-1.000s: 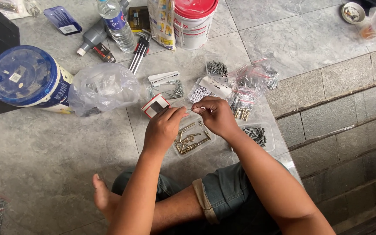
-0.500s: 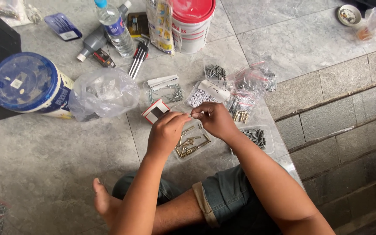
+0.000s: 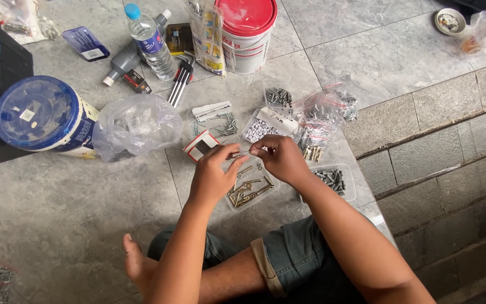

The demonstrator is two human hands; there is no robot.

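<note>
Head view, 1 frame.

Item 1: small silver metal fastener (image 3: 242, 153), held level above the clear plastic tray of brass-coloured screws (image 3: 248, 190); long axis runs L–R between both hands. L hand (image 3: 214, 179) pinches its L end, fingers narrow; R hand (image 3: 279, 159) pinches the R end, same tight grip. Both equally near.

Item 2: clear zip bags of grey screws (image 3: 322, 121), just beyond R hand.

Item 3: red-and-white small box (image 3: 200, 145), just beside L hand.

Item 4: white bucket w/ blue lid (image 3: 41, 121), well apart, far L.
</note>
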